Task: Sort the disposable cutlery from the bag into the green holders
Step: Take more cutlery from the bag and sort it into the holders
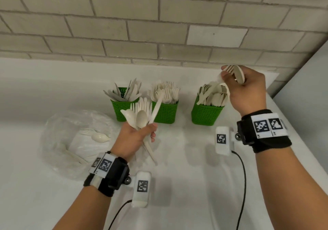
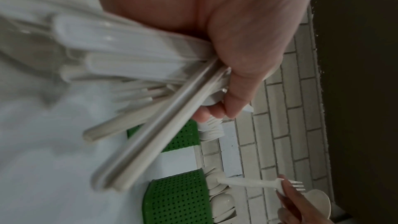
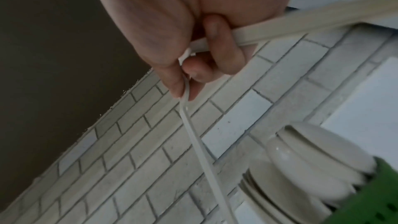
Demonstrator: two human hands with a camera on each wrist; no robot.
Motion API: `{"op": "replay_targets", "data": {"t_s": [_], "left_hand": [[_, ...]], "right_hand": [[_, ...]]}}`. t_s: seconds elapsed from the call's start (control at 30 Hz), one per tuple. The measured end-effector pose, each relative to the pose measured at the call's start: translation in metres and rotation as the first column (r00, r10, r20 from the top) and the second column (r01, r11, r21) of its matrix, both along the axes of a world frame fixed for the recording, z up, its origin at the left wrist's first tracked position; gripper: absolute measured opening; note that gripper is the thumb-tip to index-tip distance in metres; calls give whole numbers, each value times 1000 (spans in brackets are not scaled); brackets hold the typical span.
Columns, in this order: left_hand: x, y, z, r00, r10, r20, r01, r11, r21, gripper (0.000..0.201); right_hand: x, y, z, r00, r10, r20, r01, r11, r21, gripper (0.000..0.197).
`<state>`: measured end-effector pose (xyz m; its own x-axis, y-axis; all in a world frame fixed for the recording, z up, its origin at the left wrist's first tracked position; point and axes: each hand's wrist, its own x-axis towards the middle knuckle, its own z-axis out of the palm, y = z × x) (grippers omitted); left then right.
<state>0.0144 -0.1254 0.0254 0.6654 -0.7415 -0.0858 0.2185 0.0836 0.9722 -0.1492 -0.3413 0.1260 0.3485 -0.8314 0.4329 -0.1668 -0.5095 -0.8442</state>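
The left hand (image 1: pixel 136 137), nearest, grips a mixed bundle of cutlery (image 1: pixel 142 113) mid-counter. The right hand (image 1: pixel 246 89) pinches a fork (image 2: pixel 258 184) and spoon (image 1: pixel 239 75) above the spoon holder (image 1: pixel 205 113) toward the counter's back right. All three holders look well filled; a few pieces remain in the bag (image 1: pixel 74 141) at the left.

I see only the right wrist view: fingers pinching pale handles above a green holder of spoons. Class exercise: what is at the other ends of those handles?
Observer: The right hand holds a fork and a spoon.
Operator: How many holders are there?
Observer: Three green holders: knives, forks, spoons.
Operator: And the other hand?
Observer: The left hand grips a mixed bundle of forks and spoons.
Operator: Is the bag empty?
Observer: No, the bag has cutlery left.
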Motion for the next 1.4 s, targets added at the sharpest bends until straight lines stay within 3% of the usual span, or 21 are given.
{"op": "replay_targets", "data": {"t_s": [0.23,0.37,0.47,0.53,0.63,0.7,0.8,0.9,1.03,1.27,1.33,1.4], "left_hand": [[-2,-7,2,995,64,-73,-67,997,-36,9],[-1,-6,4,996,66,-66,-69,996,-52,8],[1,-5,7,996,81,-46,-84,994,-68,7],[2,-6,7,996,81,-43,-84,993,-80,7],[3,-6,5,996,77,-54,-82,993,-82,8],[2,-7,4,995,74,-62,-79,993,-84,7],[-1,-10,5,995,64,-75,-70,994,-89,5],[-5,-15,8,995,44,-89,-52,995,-84,7],[-7,-23,12,993,-9,-114,-3,995,-102,30],[-5,-31,20,994,-11,-110,-3,992,-123,25],[-4,-32,21,994,-9,-110,-4,993,-120,25],[-7,-34,22,992,-13,-122,-2,992,-125,22]], "right_hand": [[48,31,-9,985,114,133,-130,984,121,14],[77,43,-46,956,255,-142,-236,962,136,22],[84,46,-69,901,239,-361,-230,971,69,25],[81,47,-64,894,218,-392,-216,975,51,35],[64,40,-41,969,130,-212,-120,991,58,40],[47,25,-21,999,37,-24,-32,985,171,51],[26,-5,-1,954,-102,283,-37,894,447,37],[23,-15,-1,897,-170,408,-80,845,528,31],[32,-12,-11,873,-146,465,-107,873,475,16],[39,-18,-31,921,-123,368,29,968,250,14],[40,-21,-41,969,-69,239,60,997,43,16],[38,-27,-59,988,-144,-51,131,970,-206,20]]}}
